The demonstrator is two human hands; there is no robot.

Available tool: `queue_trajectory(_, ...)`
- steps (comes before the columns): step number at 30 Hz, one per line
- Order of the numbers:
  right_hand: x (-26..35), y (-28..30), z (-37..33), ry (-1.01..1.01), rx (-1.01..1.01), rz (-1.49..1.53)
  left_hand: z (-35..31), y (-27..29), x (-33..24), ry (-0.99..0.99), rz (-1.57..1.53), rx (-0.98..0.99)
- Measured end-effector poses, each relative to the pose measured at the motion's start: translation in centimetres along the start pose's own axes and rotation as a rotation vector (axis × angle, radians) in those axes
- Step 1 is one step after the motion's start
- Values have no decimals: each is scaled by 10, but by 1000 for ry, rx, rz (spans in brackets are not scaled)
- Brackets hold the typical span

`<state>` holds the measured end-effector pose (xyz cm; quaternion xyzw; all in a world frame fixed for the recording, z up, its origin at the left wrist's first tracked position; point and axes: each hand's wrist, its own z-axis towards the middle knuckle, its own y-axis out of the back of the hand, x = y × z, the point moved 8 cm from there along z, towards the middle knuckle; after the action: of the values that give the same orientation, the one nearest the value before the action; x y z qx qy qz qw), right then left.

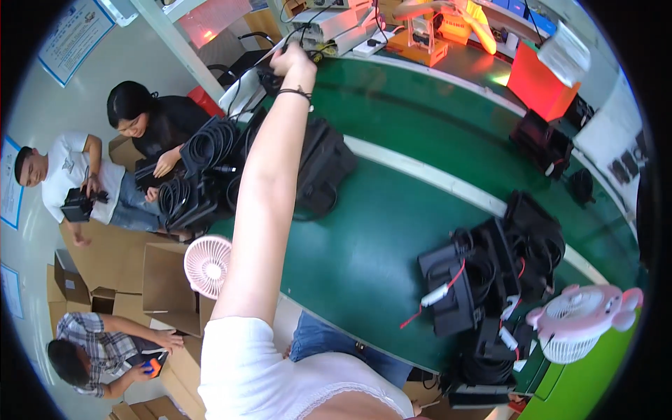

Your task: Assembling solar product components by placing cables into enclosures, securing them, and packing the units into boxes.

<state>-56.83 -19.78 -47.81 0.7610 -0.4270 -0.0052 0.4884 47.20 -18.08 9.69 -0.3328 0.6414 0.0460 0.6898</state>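
Note:
My left arm stretches far across the green bench, and my left hand [294, 61] is at its back left. The fingers are curled closed, and what they hold is hidden. Right beside them are a black object [270, 81] and dark cables near a white panel [241, 94]. Under my forearm, on the bench, lies a black case-like device [325, 164]. Coiled black cables [210, 143] sit on more black devices to its left. My right hand does not show.
Black devices with red wires [448, 287] are piled at the right, near a pink fan [577, 318]. Another pink fan [208, 266] stands left of my arm. Cardboard boxes [171, 287] and several people occupy the left side; another person [458, 24] works beyond the bench.

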Motion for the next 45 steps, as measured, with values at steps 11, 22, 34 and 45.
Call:
queue_trajectory(11,196,-27,-38,99,-113,4,161,24,74,286,726,-106)
queue_trajectory(22,225,-18,-49,202,-208,-20,234,-6,124,-188,866,151)
queue_trajectory(34,53,30,-74,259,-164,-49,21,-64,-4,-564,579,365)
queue_trajectory(45,84,51,-128,599,323,292,-190,36,-101,-605,13,674)
